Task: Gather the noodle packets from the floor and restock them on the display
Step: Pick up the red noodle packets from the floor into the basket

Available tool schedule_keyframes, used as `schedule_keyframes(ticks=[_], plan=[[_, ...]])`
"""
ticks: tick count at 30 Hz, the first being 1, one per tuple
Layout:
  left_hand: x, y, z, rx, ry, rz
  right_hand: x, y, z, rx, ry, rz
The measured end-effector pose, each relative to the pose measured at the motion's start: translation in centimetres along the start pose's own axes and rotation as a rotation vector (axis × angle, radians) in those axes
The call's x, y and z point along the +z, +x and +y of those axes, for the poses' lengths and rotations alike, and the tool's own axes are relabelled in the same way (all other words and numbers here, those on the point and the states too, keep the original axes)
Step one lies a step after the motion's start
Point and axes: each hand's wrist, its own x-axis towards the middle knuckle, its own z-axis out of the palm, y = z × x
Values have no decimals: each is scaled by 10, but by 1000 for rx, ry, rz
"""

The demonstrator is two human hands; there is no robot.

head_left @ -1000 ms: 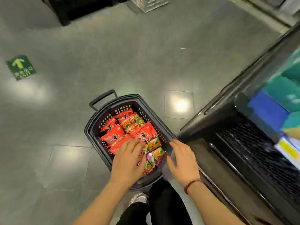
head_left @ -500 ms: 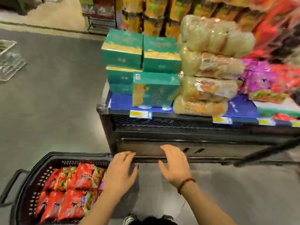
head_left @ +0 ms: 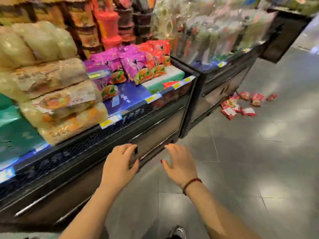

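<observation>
Several red noodle packets lie scattered on the grey floor at the right, beside the foot of the second display unit. On the display shelf stand purple noodle packets and red noodle packets. My left hand hovers with relaxed fingers in front of the black base of the display, holding nothing. My right hand, a bead bracelet on its wrist, is spread over the floor and also holds nothing. The basket is out of view.
Clear bags of pale noodles and teal boxes fill the shelf's left part. Cup noodles are stacked behind. A second black display unit stands to the right. Grey tiled floor stretches right. My shoe shows below.
The view has swung right from the basket of red packets to the display and the packets on the floor. Both hands left the basket and stay empty in front of me.
</observation>
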Motion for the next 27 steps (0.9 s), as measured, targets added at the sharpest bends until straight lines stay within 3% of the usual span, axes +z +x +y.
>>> schedule_keyframes(ticks=[9, 12, 19, 27], plan=[[80, 128, 172, 242, -11, -116, -95, -9, 186, 271, -33, 8], [102, 164, 216, 351, 2, -164, -121, -11, 233, 364, -6, 88], [152, 258, 295, 515, -33, -168, -162, 5, 328, 552, -41, 222], [227, 408, 361, 610, -90, -188, -190, 94, 451, 632, -129, 230]])
